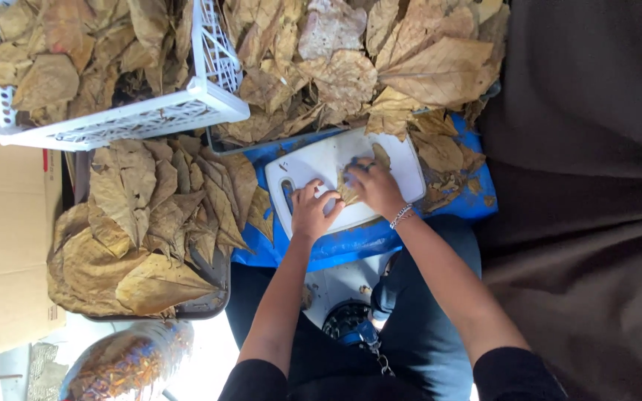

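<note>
Hands pressed on small dried leaf piece (pixel 348 194), flat on white cutting board (pixel 313 167) for firm support: left hand (pixel 312 214) pinning edge, right hand (pixel 375 187) gripping top; dried leaf stock (pixel 143 215) heaped alongside within reach

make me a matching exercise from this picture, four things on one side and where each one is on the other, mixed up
Things:
1. white cutting board
2. white plastic crate
3. dark tray
4. small leaf piece

Places:
A. top left, filled with dry brown leaves
B. under both hands, on the blue surface
C. left of the blue surface, piled with large dry leaves
D. on the board, pressed between the left hand and the right hand

Pairs: 1-B, 2-A, 3-C, 4-D
</note>
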